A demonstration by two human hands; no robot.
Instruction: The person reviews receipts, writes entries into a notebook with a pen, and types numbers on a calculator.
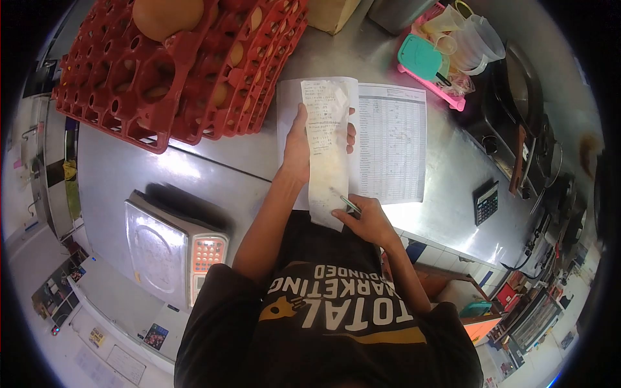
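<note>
Basically, w/ the L hand (297,149) clamped round the long paper slip (328,155) mid-frame & the R hand (369,222) pinching a pen (351,205) near its lower end, best hold the slip taut for legible writing. Printed sheets (394,145) lie behind; red egg trays (184,84) (upper L) & scale (162,249) (lower L) limit tabletop (446,181) room, calc. (486,204) at R.

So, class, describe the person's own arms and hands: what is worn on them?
The left hand and right hand are gloveless, with no watch or band visible at either wrist. The forearms are uncovered. Loose, dark, plain short sleeves reach about the elbows, part of a dark shirt with white lettering.
</note>
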